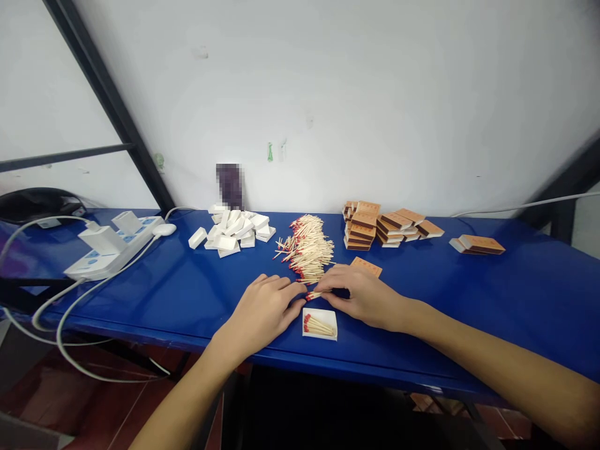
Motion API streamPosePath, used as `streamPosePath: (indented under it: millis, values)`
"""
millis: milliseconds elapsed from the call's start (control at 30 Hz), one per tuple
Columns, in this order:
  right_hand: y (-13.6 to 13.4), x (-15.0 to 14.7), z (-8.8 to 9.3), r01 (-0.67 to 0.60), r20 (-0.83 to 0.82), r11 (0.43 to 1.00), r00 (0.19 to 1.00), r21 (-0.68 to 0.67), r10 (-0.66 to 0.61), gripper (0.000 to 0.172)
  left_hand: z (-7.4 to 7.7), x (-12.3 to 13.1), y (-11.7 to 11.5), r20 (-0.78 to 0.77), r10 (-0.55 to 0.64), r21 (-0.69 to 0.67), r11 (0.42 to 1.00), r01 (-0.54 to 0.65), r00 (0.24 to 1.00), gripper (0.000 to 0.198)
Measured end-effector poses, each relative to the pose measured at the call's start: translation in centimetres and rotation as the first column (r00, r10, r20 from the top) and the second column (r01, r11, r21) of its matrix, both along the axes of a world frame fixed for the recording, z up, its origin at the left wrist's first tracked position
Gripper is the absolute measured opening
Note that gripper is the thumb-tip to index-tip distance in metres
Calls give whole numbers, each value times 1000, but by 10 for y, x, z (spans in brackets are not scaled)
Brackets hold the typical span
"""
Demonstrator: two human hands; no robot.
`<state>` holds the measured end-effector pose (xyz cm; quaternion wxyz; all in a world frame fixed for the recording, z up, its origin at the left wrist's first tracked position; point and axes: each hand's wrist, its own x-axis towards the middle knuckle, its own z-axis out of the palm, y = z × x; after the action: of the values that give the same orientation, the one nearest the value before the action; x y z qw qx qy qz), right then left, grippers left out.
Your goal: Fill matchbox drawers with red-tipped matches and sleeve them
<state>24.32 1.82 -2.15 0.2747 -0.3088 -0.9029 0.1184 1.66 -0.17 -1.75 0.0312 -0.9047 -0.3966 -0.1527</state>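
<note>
A small white tray (320, 324) with a few red-tipped matches in it lies near the front edge of the blue table (187, 294). Just behind it, my left hand (262, 309) and my right hand (360, 294) meet, fingers pinched together on a small bunch of matches (313, 295). Beyond the hands lies a loose pile of matches (307, 250). An orange matchbox sleeve (366, 267) lies flat by my right hand.
A heap of empty white trays (234, 230) sits at the back left. Stacks of orange matchboxes (384, 228) stand at the back right, with two more boxes (478, 244) further right. A white power strip (110, 247) with cables occupies the left end.
</note>
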Motion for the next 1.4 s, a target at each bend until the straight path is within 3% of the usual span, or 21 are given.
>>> streamPosePath:
  millis: [300, 667, 867, 1133, 1400]
  values:
    - [0, 2, -3, -36, -40, 998, 998, 57, 38, 21, 9, 0, -11, 162, -46, -65, 996, 57, 986, 23]
    - [1, 9, -1, 59, -27, 995, 998, 86, -57, 18, 10, -1, -17, 187, -124, -200, 966, 162, 974, 35]
    - [1, 10, 0, 80, -63, 995, 995, 57, -77, 15, 8, 0, -14, 147, -172, -168, 966, 196, 974, 18]
    - [4, 11, -2, 120, -84, 991, 990, 54, -115, 14, 9, 0, -13, 191, -233, -143, 954, 262, 953, 27]
    - [6, 13, -5, 142, -94, 988, 986, 66, -135, 15, 8, 0, -12, 184, -240, -127, 956, 266, 953, 19]
